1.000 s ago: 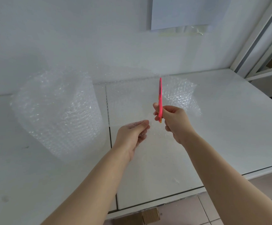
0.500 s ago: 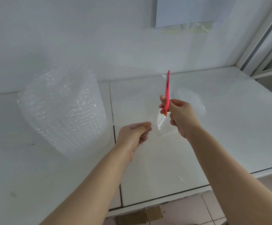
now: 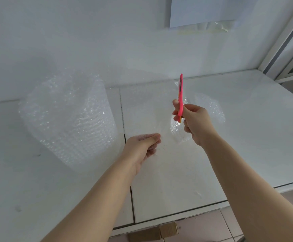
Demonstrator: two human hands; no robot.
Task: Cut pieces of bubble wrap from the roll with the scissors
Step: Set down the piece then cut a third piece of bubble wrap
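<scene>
A fat roll of clear bubble wrap (image 3: 67,119) stands upright on the white table (image 3: 247,137) at the left. A loose sheet (image 3: 142,109) runs from it to the right, lifted off the table. My left hand (image 3: 142,145) pinches the sheet's near edge. My right hand (image 3: 193,121) grips pink scissors (image 3: 181,95), blades pointing up and away along the sheet's right side. A crumpled bubble wrap piece (image 3: 210,109) lies on the table just behind my right hand.
A white wall rises close behind the table, with a paper sheet (image 3: 203,9) taped high up. A metal frame (image 3: 285,42) stands at the right. A cardboard box (image 3: 159,231) sits under the table's near edge, on tiled floor.
My right hand with the scissors has moved farther away along the sheet. My left hand keeps its pinch in nearly the same place.
</scene>
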